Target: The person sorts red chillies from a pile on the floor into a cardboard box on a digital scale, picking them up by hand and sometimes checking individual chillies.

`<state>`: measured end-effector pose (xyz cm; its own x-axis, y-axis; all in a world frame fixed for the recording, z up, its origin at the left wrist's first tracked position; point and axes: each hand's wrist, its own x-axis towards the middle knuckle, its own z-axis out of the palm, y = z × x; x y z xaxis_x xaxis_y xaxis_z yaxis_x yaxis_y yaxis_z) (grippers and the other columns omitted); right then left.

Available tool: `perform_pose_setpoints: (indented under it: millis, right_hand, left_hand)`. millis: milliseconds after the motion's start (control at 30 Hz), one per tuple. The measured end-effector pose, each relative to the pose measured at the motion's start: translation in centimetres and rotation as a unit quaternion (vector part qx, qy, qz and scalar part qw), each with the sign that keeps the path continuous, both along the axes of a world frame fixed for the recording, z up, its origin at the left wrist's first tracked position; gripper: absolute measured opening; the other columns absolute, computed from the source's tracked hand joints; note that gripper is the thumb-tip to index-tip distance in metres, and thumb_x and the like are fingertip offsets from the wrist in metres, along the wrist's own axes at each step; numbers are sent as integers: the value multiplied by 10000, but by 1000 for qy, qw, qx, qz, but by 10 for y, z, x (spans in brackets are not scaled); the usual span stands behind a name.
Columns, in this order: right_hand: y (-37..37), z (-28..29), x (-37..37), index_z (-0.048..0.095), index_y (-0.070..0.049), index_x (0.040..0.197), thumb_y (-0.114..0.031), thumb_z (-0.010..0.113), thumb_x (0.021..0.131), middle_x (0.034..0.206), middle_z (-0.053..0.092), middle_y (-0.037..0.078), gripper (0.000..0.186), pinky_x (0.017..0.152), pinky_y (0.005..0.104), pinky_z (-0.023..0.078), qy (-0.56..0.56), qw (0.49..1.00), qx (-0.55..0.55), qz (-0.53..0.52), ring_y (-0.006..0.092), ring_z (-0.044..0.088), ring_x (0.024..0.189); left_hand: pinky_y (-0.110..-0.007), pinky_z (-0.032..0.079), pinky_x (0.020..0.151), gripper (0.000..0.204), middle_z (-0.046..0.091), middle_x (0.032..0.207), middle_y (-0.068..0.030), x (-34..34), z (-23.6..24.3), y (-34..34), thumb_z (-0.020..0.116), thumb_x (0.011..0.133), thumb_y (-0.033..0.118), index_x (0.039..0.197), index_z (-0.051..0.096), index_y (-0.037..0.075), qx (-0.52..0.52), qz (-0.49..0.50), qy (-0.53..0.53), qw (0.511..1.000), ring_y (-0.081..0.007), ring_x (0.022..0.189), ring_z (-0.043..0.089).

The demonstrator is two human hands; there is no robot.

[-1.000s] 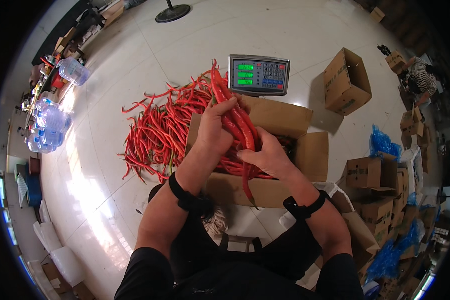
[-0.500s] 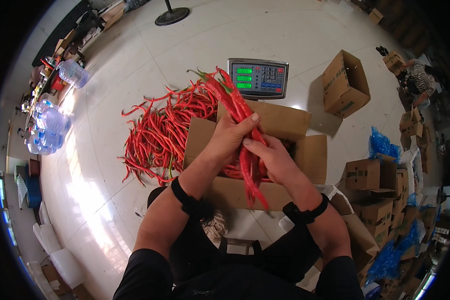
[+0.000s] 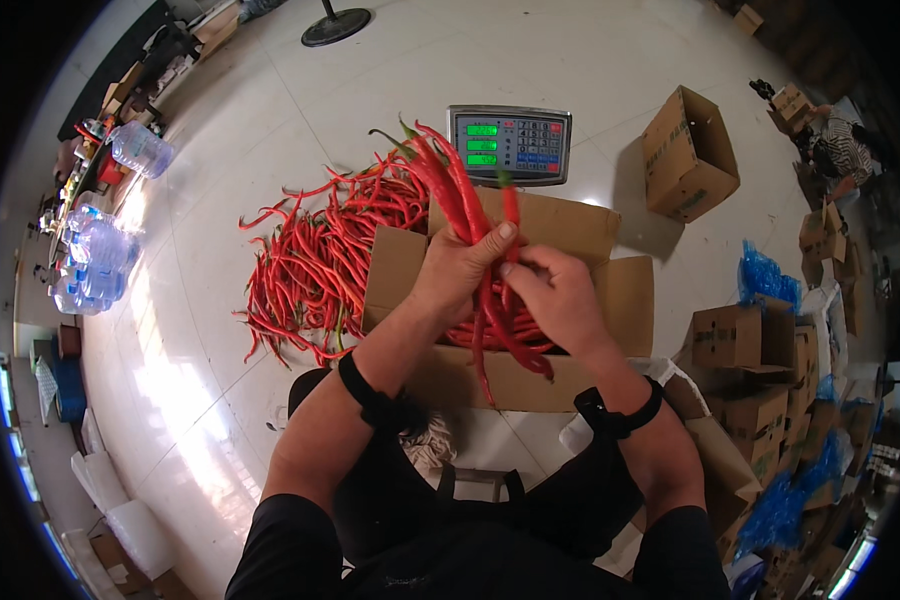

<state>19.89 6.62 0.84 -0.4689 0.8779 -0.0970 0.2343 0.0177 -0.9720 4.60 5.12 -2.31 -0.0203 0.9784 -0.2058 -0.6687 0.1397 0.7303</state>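
My left hand point(image 3: 454, 272) is closed round a bunch of long red chili peppers point(image 3: 450, 185), its thumb lying across them. Their green stems point up and away from me, and the tips hang toward the near side of the box. Beside it, my right hand point(image 3: 562, 298) pinches a single red chili pepper point(image 3: 510, 205) at the bunch's right edge. Both hands are above an open cardboard box point(image 3: 630, 308) with its flaps folded out. More chilies lie inside, partly hidden by my hands. Left of the box, a large heap of red chilies point(image 3: 315, 265) spreads over the floor.
A scale's display panel point(image 3: 510, 146) stands just beyond the box. An empty carton point(image 3: 685, 155) sits farther right. Stacked cartons point(image 3: 755, 425) and blue plastic point(image 3: 780, 515) crowd the right side, where another person point(image 3: 842, 150) is. Large water bottles point(image 3: 100, 250) stand at left.
My right hand has moved slightly right, with one chili now standing apart from the bunch. In my left hand the bunch has fanned out, tips spreading lower. The view has shifted slightly.
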Motion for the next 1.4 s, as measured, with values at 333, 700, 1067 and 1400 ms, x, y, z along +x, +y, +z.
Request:
perform_pose_setpoints:
  millis: [333,700,1067,1400]
  right_hand:
    - [48,14,47,602,-15,853,-175,581,887,734,618,59,165,469,245,390,263,930,-195,-165,127,584,601]
    - [47,16,53,597,-35,896,-167,596,887,823,651,81,133,555,308,473,359,890,-198,-198,177,631,716]
    - [29,-2,24,592,-39,923,-160,601,913,839,642,79,122,567,293,476,360,889,-245,-145,170,624,709]
    - [24,-6,17,602,-21,919,-238,683,878,773,641,77,235,501,259,463,289,917,-231,-150,155,623,636]
  left_hand:
    - [-321,522,563,117,586,737,-51,-43,15,7,667,866,96,914,566,64,-26,25,58,998,-158,596,583]
    - [-273,521,653,297,651,845,-75,-18,21,-9,700,788,5,1066,596,-1,19,-95,138,986,-141,690,624]
    - [-284,523,749,276,633,1123,-92,-5,22,-10,658,840,-27,1097,589,43,97,-12,47,994,-159,866,633]
    - [-287,513,739,241,653,1004,-110,-15,27,-6,667,853,20,1079,607,-36,85,22,34,996,-151,824,620]
